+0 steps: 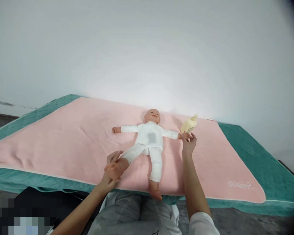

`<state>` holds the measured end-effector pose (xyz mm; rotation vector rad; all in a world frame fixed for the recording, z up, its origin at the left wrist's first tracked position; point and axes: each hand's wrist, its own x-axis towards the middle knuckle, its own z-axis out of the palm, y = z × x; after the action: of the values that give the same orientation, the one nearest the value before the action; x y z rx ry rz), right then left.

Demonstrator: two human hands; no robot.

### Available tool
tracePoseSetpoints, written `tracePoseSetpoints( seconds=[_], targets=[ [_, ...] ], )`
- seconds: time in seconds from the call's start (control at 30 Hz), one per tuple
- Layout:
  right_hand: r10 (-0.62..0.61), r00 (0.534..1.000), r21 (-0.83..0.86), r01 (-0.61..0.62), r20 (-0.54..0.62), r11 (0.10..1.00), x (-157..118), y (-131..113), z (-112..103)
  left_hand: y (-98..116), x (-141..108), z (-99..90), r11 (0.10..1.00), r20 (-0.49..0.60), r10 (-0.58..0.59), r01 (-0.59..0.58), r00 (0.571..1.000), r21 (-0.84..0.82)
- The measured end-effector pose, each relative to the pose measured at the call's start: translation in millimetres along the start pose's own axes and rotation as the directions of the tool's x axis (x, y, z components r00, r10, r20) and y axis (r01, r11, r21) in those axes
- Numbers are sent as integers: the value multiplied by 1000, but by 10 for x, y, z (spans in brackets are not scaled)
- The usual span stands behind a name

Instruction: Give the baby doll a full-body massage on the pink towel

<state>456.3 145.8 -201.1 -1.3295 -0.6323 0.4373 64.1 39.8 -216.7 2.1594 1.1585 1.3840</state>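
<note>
A baby doll (150,135) in a white long-sleeved top and white trousers lies on its back, arms stretched out, its head toward the wall. Around its bare foot on the left of the view, my left hand (110,182) is closed, lifting that leg slightly off the blanket. The doll's other leg lies straight toward me. My right hand (189,145) has its fingers closed at the doll's hand on the right side. Just beyond those fingers a pale yellow pump bottle (189,124) lies tilted; its lower end is close to my fingertips.
A pink blanket (63,137) with pale lettering at its near right corner covers most of a green padded bed (254,153). Behind the bed rises a plain white wall (147,49). My legs in grey trousers (137,212) are against the near edge.
</note>
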Motion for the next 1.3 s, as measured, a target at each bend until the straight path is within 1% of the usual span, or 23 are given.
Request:
tracePoseSetpoints(
  seconds=[0.03, 0.1, 0.13, 0.17, 0.2, 0.23, 0.27, 0.3, 0.33, 0.37, 0.4, 0.43, 0.47, 0.5, 0.53, 0.6, 0.7, 0.8, 0.87, 1.0, 1.07, 1.17, 1.3],
  targets=[
    [-58, 998, 13, 58, 12, 998, -47, -73, 48, 17, 115, -2, 999, -58, 27, -30, 998, -41],
    [-215, 974, 41, 213, 75, 976, -183, -227, 144, 80, 371, 1, 994, -105, 75, -83, 992, -73],
    [-303, 944, 44, 300, 130, 953, -268, -300, 190, 127, 509, 10, 991, -116, 95, -105, 989, -86],
    [-401, 897, 31, 402, 187, 915, -358, -366, 233, 183, 650, 25, 988, -113, 111, -123, 987, -99],
    [-500, 824, 4, 518, 266, 856, -450, -421, 272, 244, 792, 49, 978, -118, 140, -156, 983, -136],
    [-587, 719, -11, 635, 372, 772, -540, -462, 310, 306, 933, 83, 972, -89, 133, -148, 987, -183],
    [-652, 594, 7, 737, 471, 676, -624, -488, 345, 366, 1072, 129, 965, -37, 110, -116, 993, -237],
    [-690, 462, 41, 814, 557, 579, -698, -500, 377, 416, 1204, 188, 955, 50, 77, -59, 996, -291],
    [-709, 337, 85, 869, 619, 487, -762, -498, 408, 455, 1329, 259, 944, 124, 12, 29, 992, -328],
    [-714, 232, 126, 903, 661, 410, -814, -486, 435, 479, 1445, 339, 928, 154, -72, 123, 985, -352],
    [-709, 153, 154, 924, 688, 349, -854, -468, 458, 486, 1551, 425, 911, 158, -150, 198, 976, -362],
    [-701, 101, 170, 937, 705, 306, -882, -447, 476, 478, 1644, 513, 899, 127, -212, 244, 969, -363],
    [-692, 74, 174, 944, 718, 281, -901, -428, 488, 456, 1722, 598, 898, 101, -237, 257, 966, -356],
    [-683, 65, 171, 947, 727, 273, -911, -412, 495, 424, 1785, 677, 909, 93, -230, 248, 969, -336],
    [-673, 70, 163, 947, 736, 277, -913, -401, 495, 385, 1830, 746, 925, 94, -214, 232, 972, -301],
    [-657, 100, 140, 943, 748, 302, -907, -386, 483, 302, 1866, 852, 960, 137, -165, 191, 977, -205],
    [-634, 133, 108, 939, 762, 327, -895, -363, 457, 189, 1810, 942, 986, 225, -141, 158, 964, -59],
    [-624, 143, 94, 939, 768, 330, -910, -321, 450, 105, 1713, 983, 983, 232, -184, 183, 955, 25],
    [-613, 151, 93, 933, 775, 347, -929, -295, 461, 61, 1676, 996, 980, 220, -197, 191, 955, 48],
    [-581, 191, 82, 908, 791, 411, -957, -271, 485, -9, 1679, 1007, 983, 258, -183, 174, 949, 59],
    [-571, 194, 92, 897, 798, 433, -958, -273, 484, -35, 1693, 1009, 985, 272, -172, 163, 947, 54],
    [-550, 182, 110, 883, 815, 456, -952, -282, 468, -53, 1706, 1014, 987, 272, -159, 151, 949, 52],
    [-510, 199, 94, 865, 837, 492, -943, -279, 456, -38, 1699, 1029, 983, 274, -179, 163, 945, 80]
  ],
)
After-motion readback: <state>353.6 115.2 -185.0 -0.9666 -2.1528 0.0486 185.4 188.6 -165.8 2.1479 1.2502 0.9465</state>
